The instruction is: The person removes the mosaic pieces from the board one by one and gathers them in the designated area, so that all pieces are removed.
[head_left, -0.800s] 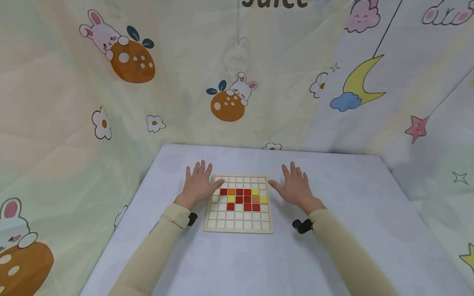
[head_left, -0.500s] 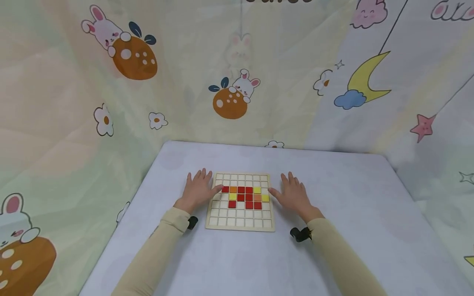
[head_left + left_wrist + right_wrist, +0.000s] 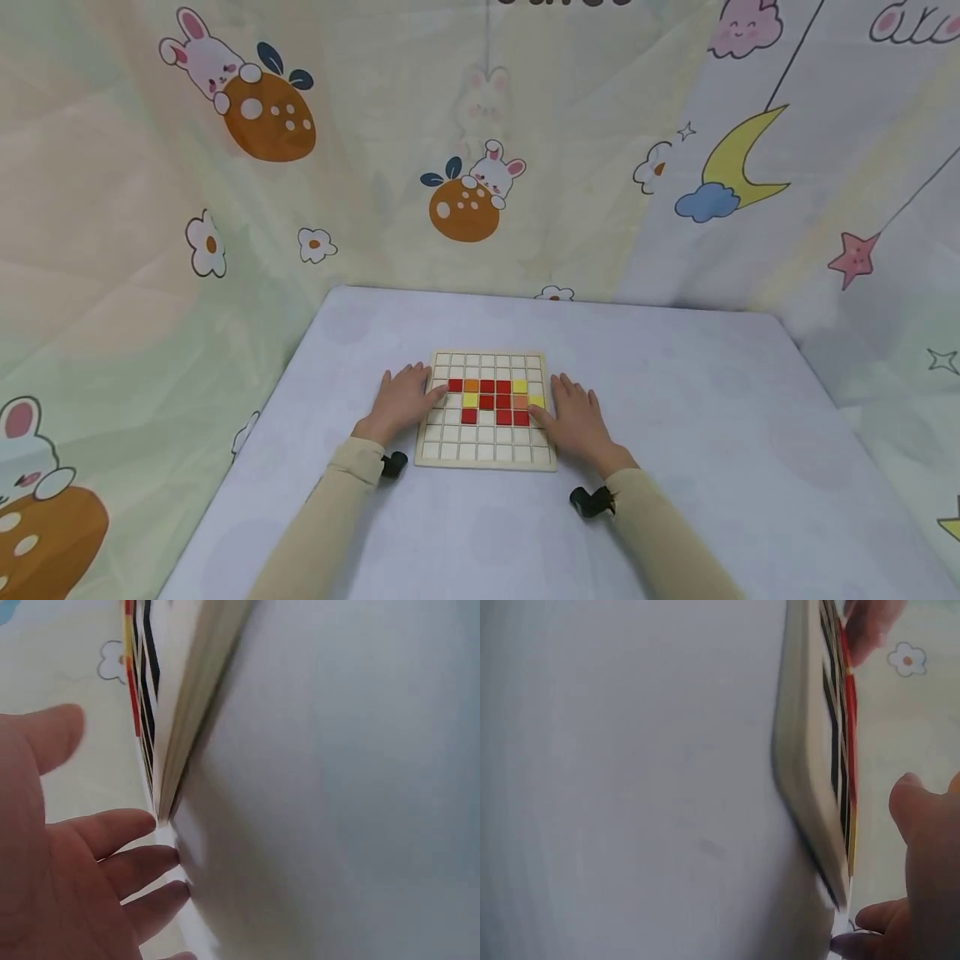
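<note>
A square wooden grid board (image 3: 486,452) lies flat on the white table, with red, orange and yellow square tiles (image 3: 487,402) in its middle rows. My left hand (image 3: 400,401) is at the board's left side, fingers extended near the table and thumb over the edge cells. In the left wrist view, the left fingertips (image 3: 169,856) come right to the board's side. My right hand (image 3: 581,421) is at the right side, its thumb overlapping the board by a yellow tile. The right wrist view has the right thumb (image 3: 911,796) raised above the board's level.
The white-covered table (image 3: 675,400) extends around the board. Behind it hangs a backdrop (image 3: 360,150) printed with rabbits, flowers and a moon. Small black wrist cameras (image 3: 592,502) sit below the beige cuffs.
Both hands have come down and nearer to the person along the board's sides. The right hand has also moved left, its thumb now over the board's edge. The tiles keep their arrangement.
</note>
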The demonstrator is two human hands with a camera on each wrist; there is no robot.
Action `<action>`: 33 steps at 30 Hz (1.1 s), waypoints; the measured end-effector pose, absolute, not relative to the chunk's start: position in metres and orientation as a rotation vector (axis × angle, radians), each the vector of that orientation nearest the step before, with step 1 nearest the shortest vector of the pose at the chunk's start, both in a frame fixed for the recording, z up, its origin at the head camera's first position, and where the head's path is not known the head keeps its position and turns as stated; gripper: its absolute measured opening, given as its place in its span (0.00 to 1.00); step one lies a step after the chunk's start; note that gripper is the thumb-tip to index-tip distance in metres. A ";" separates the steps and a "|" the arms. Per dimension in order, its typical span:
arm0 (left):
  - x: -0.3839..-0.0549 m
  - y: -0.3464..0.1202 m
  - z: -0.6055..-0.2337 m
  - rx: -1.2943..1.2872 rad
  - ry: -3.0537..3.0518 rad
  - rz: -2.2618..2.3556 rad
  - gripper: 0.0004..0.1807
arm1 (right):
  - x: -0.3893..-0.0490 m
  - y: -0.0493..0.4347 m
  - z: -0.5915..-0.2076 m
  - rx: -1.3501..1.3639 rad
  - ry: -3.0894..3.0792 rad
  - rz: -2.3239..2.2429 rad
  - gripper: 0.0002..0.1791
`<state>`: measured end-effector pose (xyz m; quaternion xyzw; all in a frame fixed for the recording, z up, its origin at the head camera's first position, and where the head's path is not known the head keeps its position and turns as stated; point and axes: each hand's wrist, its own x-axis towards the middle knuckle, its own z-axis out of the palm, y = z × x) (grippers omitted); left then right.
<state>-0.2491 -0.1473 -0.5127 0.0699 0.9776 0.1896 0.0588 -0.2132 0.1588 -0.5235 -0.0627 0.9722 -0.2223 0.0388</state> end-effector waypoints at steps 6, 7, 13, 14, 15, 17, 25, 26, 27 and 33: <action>-0.243 -0.146 -0.516 0.165 2.927 0.755 0.34 | -0.208 0.149 -0.525 -0.221 2.991 -0.793 0.45; -0.242 -0.146 -0.516 0.159 2.922 0.785 0.34 | -0.209 0.148 -0.526 -0.219 3.000 -0.798 0.44; -0.240 -0.150 -0.523 0.158 2.916 0.899 0.27 | -0.210 0.143 -0.534 -0.179 3.019 -0.821 0.40; -0.240 -0.151 -0.524 0.166 2.917 0.913 0.26 | -0.209 0.142 -0.534 -0.174 3.023 -0.830 0.39; -0.240 -0.153 -0.526 0.179 2.920 0.936 0.25 | -0.210 0.141 -0.534 -0.175 3.032 -0.845 0.38; -0.240 -0.155 -0.528 0.206 2.921 0.985 0.25 | -0.210 0.140 -0.534 -0.168 3.057 -0.891 0.35; -0.240 -0.160 -0.537 0.241 2.891 1.178 0.25 | -0.216 0.136 -0.536 -0.020 3.015 -1.215 0.28; -0.240 -0.160 -0.539 0.233 2.889 1.192 0.25 | -0.216 0.136 -0.536 0.002 3.003 -1.264 0.27; -0.240 -0.160 -0.540 0.231 2.891 1.202 0.25 | -0.217 0.136 -0.537 0.026 2.992 -1.312 0.26; -0.237 -0.160 -0.544 0.205 2.926 1.249 0.26 | -0.219 0.135 -0.545 0.050 3.001 -1.448 0.22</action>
